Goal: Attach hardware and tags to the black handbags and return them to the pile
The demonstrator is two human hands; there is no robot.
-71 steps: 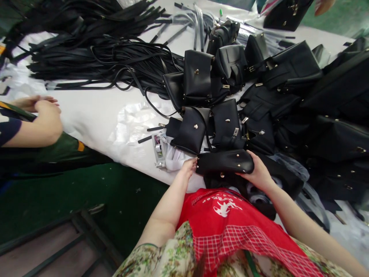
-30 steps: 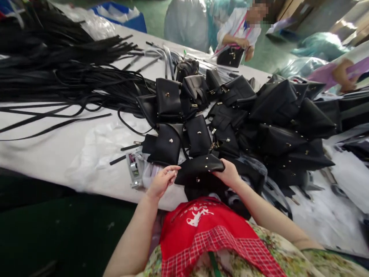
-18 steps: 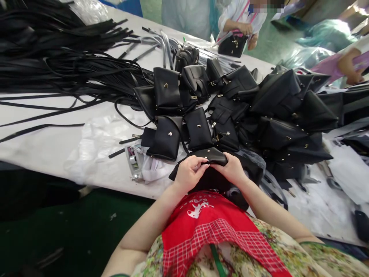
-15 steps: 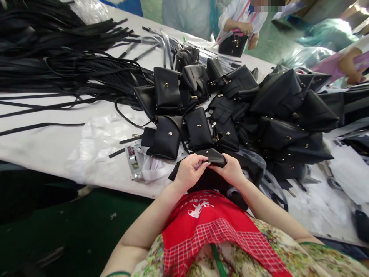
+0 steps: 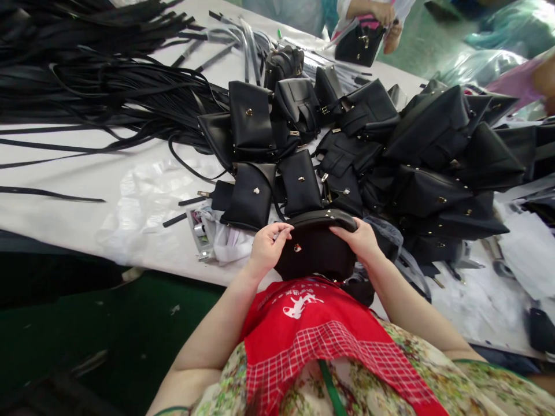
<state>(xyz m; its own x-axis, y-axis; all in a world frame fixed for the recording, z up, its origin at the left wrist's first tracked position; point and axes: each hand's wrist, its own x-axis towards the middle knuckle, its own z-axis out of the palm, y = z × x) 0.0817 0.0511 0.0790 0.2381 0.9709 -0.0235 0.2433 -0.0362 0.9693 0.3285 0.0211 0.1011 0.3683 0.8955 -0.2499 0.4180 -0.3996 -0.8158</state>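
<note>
Black bag [image 5: 325, 254] now turned front face up at the near edge of the table [image 5: 43, 218].
Black straps [image 5: 125, 95] lie far left; the left hand [image 5: 267, 247] has shifted to the bag's upper left corner, fingertips bunched; whether they grip it cannot be told; the metal clasp [image 5: 297, 248], hidden moments ago, is exposed, leaving the front open to view; the right hand [image 5: 365, 240] grasps the upper right edge; other bags [image 5: 427, 193] lie heaped beyond.

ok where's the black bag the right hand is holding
In the head view, the black bag is just right of and below the middle, between the left hand and the right hand, just above the red apron in the picture.
</note>
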